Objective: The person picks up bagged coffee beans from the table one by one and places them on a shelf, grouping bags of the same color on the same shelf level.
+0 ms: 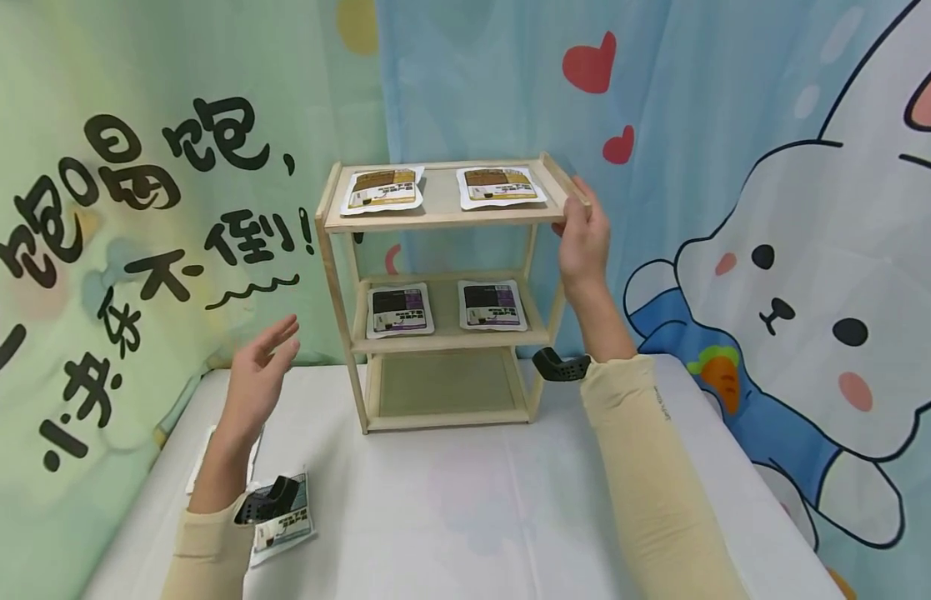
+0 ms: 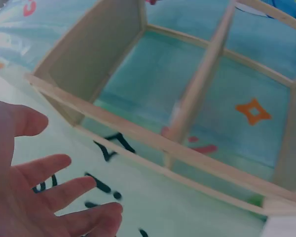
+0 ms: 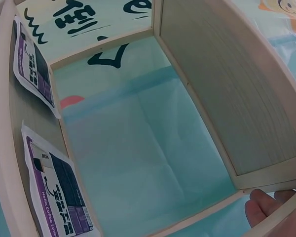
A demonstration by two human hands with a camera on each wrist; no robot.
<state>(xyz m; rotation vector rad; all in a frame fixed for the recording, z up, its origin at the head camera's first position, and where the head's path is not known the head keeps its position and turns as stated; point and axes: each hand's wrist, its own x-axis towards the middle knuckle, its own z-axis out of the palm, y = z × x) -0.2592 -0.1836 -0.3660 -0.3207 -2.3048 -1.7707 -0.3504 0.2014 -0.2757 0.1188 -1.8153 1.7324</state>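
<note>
A three-tier wooden shelf rack point(image 1: 446, 218) stands upright on the table. My right hand point(image 1: 587, 242) grips the right end of its top tier, and in the right wrist view the fingertips point(image 3: 260, 206) show at the tier's underside. Left of the rack, my left hand point(image 1: 261, 375) is apart from it with spread fingers and nothing held. Two white packets with brown and yellow labels, a left one point(image 1: 382, 190) and a right one point(image 1: 501, 186), lie on the top tier. Two purple-and-black coffee packets, one left point(image 1: 400, 310) and one right point(image 1: 492, 305), lie on the middle tier.
A packet with a dark teal label point(image 1: 288, 523) lies on the white tablecloth point(image 1: 450, 508) by the left wrist. Another whitish packet point(image 1: 253, 454) is mostly hidden behind the left forearm. Printed curtains point(image 1: 473, 83) hang close behind the rack and along both sides.
</note>
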